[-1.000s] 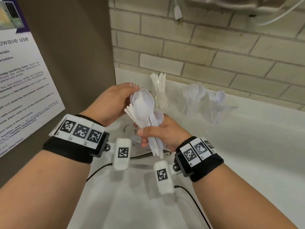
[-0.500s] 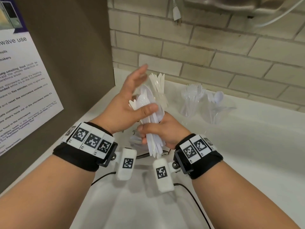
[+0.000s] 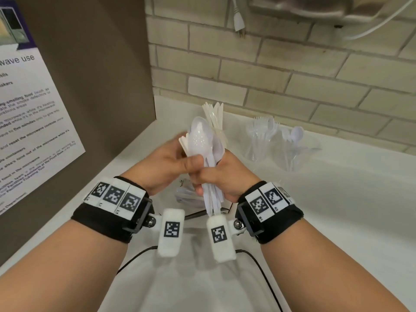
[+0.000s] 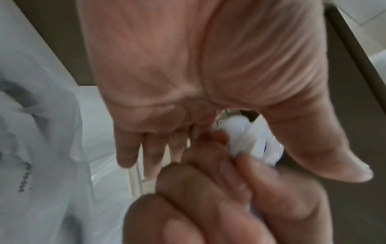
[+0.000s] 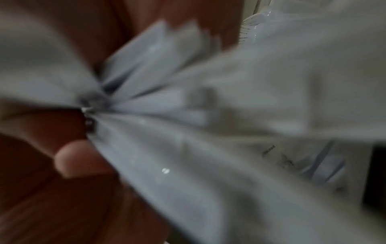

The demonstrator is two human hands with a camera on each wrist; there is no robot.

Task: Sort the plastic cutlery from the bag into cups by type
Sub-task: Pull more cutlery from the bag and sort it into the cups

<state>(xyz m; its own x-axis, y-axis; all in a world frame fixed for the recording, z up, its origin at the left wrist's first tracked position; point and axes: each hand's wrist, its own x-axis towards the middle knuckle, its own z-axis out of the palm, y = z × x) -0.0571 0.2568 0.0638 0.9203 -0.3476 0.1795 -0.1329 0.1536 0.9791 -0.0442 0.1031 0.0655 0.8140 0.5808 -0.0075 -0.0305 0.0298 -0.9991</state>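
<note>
A bundle of white plastic cutlery (image 3: 200, 140) stands upright between both hands, a spoon bowl facing me on top. My right hand (image 3: 222, 176) grips the handles, which fan out blurred in the right wrist view (image 5: 156, 102). My left hand (image 3: 171, 158) wraps the bundle just below the heads, thumb in front, fingers behind; a spoon (image 4: 238, 130) shows between them. At the back stand three clear cups: one with knives (image 3: 216, 122), one with forks (image 3: 261, 136), one with spoons (image 3: 295, 143). The clear plastic bag (image 3: 186, 195) lies on the counter under my hands.
The white counter (image 3: 337, 199) runs to a brick wall (image 3: 270, 86) behind the cups. A brown panel with a poster (image 3: 33, 109) closes the left side. A plug (image 3: 238, 21) hangs above. Black cables (image 3: 265, 266) trail from the wrist cameras.
Half a second ago my left hand was spread open beside the bundle; it has now closed on the bundle again. The right hand kept its grip on the handles.
</note>
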